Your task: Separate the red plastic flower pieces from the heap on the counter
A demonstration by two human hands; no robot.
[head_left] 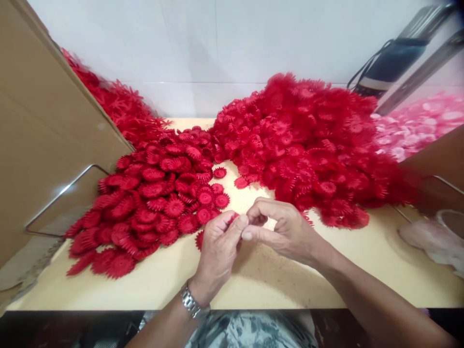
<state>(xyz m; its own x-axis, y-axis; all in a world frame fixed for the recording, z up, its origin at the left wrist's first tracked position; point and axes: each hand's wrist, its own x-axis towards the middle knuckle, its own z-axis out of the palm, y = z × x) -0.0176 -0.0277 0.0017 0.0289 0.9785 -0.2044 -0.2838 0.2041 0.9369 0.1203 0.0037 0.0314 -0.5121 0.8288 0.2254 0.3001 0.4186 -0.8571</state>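
Over the front middle of the table, my left hand (219, 249), with a metal watch at its wrist, is closed around a small red flower piece (233, 218). Only a sliver of that piece shows between the fingers. Close against it, my right hand (284, 229) has thumb and fingers bent in a pinch by the left thumb. Whatever those right fingertips hold is hidden. To the left lies a heap of round red fringed flower pieces (155, 188). A larger heap of red fringed petals (304, 140) rises behind and to the right.
A cardboard panel (54, 121) with a wire stand (65, 191) borders the left side. Spiky red pieces (123, 104) lie behind it. Pink petals (424, 123), a dark bottle (393, 63) and a crumpled plastic bag (431, 241) are at right. A white wall (181, 43) closes the back.
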